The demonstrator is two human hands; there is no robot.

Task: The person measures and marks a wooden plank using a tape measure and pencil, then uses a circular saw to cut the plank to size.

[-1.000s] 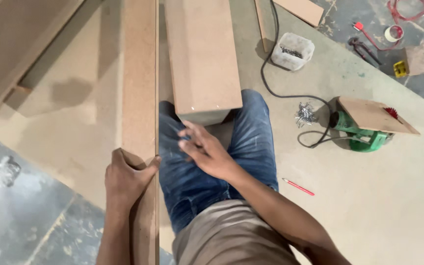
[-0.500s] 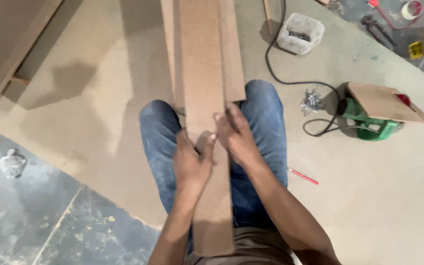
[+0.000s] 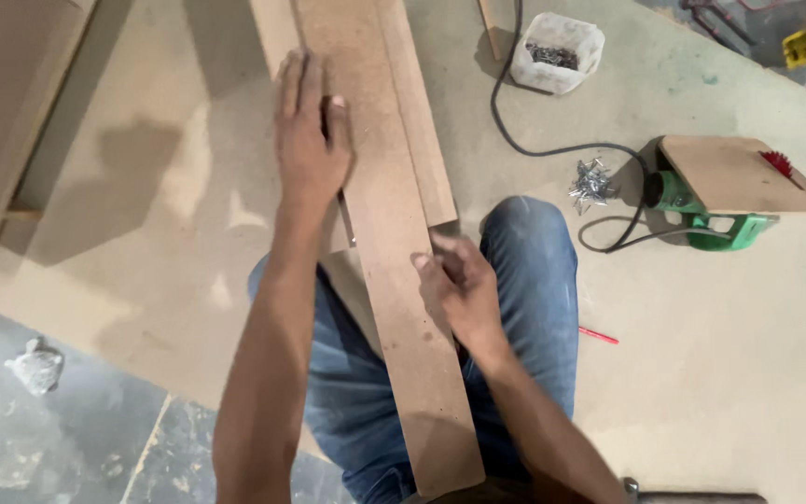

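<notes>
A long narrow brown board [image 3: 394, 233] lies flat over my lap in jeans, stacked on other boards [image 3: 422, 140] that run away from me. My left hand [image 3: 310, 140] is stretched forward, palm down with fingers together, pressing on the left edge of the stack. My right hand [image 3: 459, 285] grips the right edge of the top board near my knee, fingers curled around it.
A green power tool [image 3: 701, 219] under a small board, with its black cord [image 3: 534, 140], sits on the floor at right. Nearby are a pile of nails [image 3: 592, 180], a white tub of screws [image 3: 557, 51] and a red pencil [image 3: 599, 335]. Large boards [image 3: 11, 112] lean at left.
The narrow board was turned from on edge to lying flat on the stack. My left hand slid forward along it and my right hand moved to its right edge.
</notes>
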